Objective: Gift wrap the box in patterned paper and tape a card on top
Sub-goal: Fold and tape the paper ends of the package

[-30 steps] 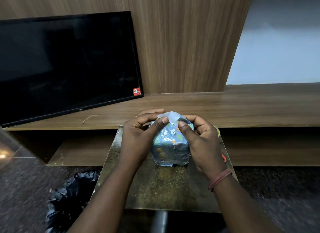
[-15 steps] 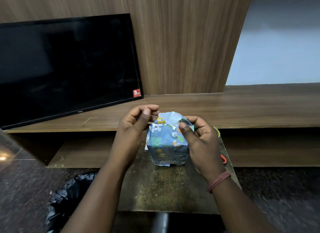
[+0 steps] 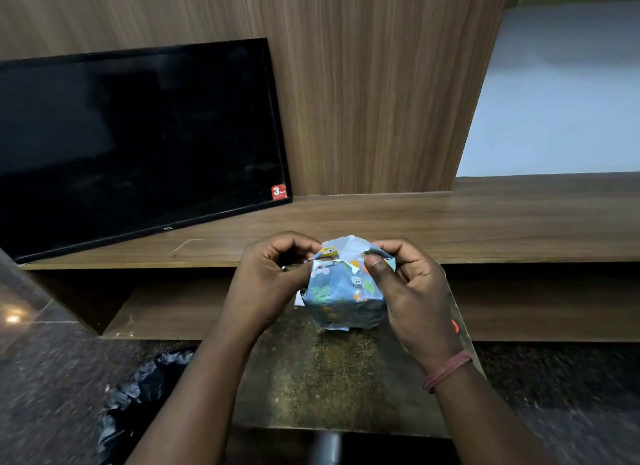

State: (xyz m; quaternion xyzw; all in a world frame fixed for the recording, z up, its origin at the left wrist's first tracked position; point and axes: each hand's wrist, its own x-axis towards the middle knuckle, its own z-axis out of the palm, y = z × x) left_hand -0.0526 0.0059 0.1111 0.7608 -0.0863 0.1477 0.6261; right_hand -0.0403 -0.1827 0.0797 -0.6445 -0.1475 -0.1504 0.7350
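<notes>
One box [image 3: 344, 300] is on the small metal table [image 3: 332, 388], at the middle of its far edge, and it is already covered on its visible near face and sides by the patterned paper [image 3: 332, 284]. The wrapping is judged to be mostly done: only the top remains unfinished, where a loose flap [image 3: 349, 244] with its white underside showing stands up at the far side. The folding down and taping of that flap is judged to be left, and the card step is not yet done; no card and no tape can be made out with certainty.

Counted from largest to smallest: one dark television [image 3: 138, 142] is stood on the wooden shelf [image 3: 485, 218]; one table is seen; one black plastic bag [image 3: 138, 395] is lying on the floor off the table's left edge; one wrapped box; two hands. The left hand [image 3: 266, 284] is curled at the box's upper left corner, its fingertips pinched on the paper edge there. The right hand [image 3: 412, 291] is clamped on the upper right corner, thumb pressed on the paper.
</notes>
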